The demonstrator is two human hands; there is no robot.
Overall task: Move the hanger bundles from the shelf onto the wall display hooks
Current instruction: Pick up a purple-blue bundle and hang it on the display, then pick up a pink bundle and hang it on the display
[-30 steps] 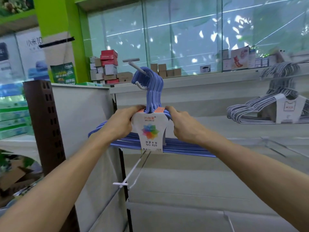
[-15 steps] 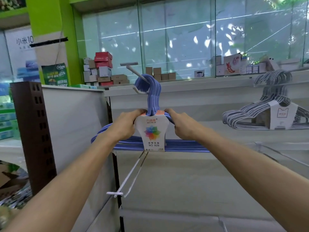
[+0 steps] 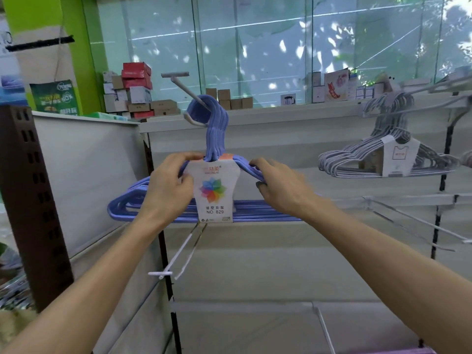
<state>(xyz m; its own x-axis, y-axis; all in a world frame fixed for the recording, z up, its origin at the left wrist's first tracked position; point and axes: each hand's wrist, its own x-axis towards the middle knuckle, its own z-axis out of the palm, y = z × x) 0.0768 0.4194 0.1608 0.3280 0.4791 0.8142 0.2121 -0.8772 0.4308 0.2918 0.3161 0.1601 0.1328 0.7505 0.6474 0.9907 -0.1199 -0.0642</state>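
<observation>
A bundle of blue hangers [image 3: 127, 204] with a white card label [image 3: 213, 192] hangs by its hooks on a white wall display hook [image 3: 184, 89]. My left hand [image 3: 167, 186] grips the bundle's left shoulder beside the label. My right hand [image 3: 279, 186] holds the right shoulder, fingers curled over the wires. A second bundle of grey-white hangers [image 3: 383, 159] hangs from another wall hook [image 3: 449, 84] at the right.
An empty white display hook [image 3: 178, 254] sticks out just below the blue bundle. More empty hooks [image 3: 419, 222] jut out at the right. A brown perforated upright [image 3: 33, 200] stands at the left. Boxes [image 3: 136, 90] line the ledge under the window.
The view has come closer and the hangers' hooks sit further along the wall hook. Both hands keep hold of the bundle's shoulders.
</observation>
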